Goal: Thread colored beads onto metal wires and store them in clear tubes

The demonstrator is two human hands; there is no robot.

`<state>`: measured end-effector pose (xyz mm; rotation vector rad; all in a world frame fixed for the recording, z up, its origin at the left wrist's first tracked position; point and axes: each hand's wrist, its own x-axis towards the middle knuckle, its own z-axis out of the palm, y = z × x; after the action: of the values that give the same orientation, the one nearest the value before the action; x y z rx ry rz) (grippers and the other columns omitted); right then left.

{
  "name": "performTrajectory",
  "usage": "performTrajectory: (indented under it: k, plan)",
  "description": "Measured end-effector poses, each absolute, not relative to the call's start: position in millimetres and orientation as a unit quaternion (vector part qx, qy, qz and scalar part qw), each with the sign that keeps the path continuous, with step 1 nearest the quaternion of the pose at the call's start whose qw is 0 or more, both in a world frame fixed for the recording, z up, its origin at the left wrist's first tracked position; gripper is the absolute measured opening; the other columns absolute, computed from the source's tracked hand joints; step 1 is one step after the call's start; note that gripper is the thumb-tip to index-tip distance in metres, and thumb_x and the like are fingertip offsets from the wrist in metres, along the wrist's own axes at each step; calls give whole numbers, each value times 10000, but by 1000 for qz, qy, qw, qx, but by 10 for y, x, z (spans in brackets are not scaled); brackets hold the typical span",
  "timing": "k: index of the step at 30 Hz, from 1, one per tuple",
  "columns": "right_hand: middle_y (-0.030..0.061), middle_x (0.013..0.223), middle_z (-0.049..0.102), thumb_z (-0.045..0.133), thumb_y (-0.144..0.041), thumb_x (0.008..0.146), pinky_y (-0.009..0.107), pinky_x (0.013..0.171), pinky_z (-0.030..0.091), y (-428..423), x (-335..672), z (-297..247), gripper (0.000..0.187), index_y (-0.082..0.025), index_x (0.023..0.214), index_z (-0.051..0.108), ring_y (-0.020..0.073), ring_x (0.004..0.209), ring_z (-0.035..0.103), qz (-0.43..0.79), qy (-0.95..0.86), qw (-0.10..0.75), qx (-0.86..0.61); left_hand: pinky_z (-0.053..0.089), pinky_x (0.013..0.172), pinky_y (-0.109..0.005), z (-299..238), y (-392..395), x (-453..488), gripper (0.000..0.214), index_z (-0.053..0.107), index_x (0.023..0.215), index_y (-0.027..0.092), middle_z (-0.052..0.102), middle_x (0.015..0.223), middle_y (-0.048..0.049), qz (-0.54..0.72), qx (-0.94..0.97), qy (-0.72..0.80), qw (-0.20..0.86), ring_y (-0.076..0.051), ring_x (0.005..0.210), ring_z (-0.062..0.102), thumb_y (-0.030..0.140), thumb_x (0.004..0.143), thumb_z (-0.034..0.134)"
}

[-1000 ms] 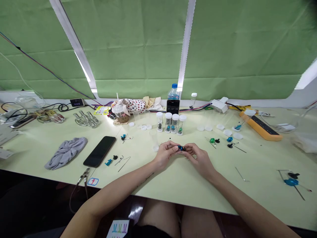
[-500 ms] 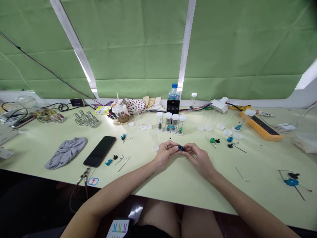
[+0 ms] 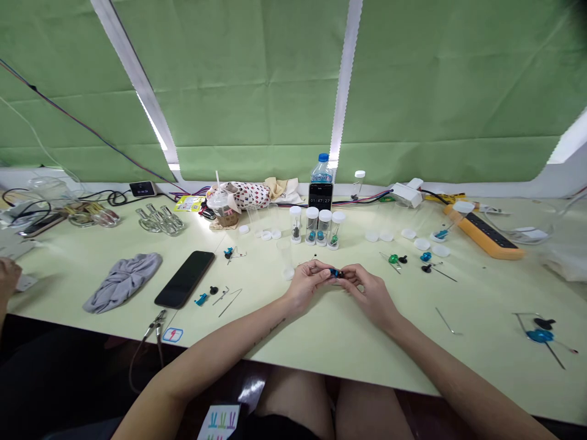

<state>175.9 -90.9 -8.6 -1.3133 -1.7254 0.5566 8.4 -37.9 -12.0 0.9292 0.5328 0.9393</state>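
My left hand (image 3: 308, 282) and my right hand (image 3: 365, 289) meet over the pale green table (image 3: 321, 330), fingertips pinched together on a small blue part (image 3: 337, 274). Just behind them stand several clear capped vials (image 3: 317, 227) with blue, green and dark pieces inside. An open clear vial (image 3: 286, 257) stands left of my left hand. Loose green, blue and black small parts (image 3: 415, 260) with thin metal wires lie to the right of my right hand.
A black phone (image 3: 185, 279) and a grey cloth (image 3: 123, 281) lie at left, with small parts (image 3: 214, 295) beside them. A water bottle (image 3: 321, 174) and timer (image 3: 320, 195) stand at the back. An orange power strip (image 3: 484, 233) is at right. Another person's hand (image 3: 8, 276) shows at the far left edge.
Another person's hand has come into view at the far left edge. My own hands stay together on the small blue part, barely moved.
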Motion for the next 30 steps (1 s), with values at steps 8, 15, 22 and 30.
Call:
performTrajectory:
  k: [8,15,22,30]
  plan:
    - [41,883,658,489,-438,869,343,714,549,-899,1769,-110,243,-238,1003,521,187,772,643,227,-694,438,-524,481,839,-315,-130,-373,87,277,633,820,97,675,852,-81,432,428,242,756,-150,805,637,292,663,751]
    - [41,868,656,505,-432,859,342,712,546,-899,1765,-107,259,-236,1028,506,189,769,642,223,-691,440,-529,473,860,-327,-140,-368,87,266,634,829,94,674,862,-86,432,428,247,755,-152,815,637,281,674,743]
    - [40,865,658,492,-437,864,339,702,549,-897,1770,-115,249,-238,1013,506,188,761,644,226,-694,439,-524,472,862,-324,-150,-363,82,249,631,837,95,672,868,-84,431,434,242,753,-149,818,634,272,691,730]
    - [36,872,651,498,-406,871,319,707,542,-901,1765,-105,219,-231,1002,517,172,758,636,231,-695,437,-522,470,860,-330,-141,-371,85,282,633,822,90,675,848,-83,433,424,244,757,-150,802,637,288,661,754]
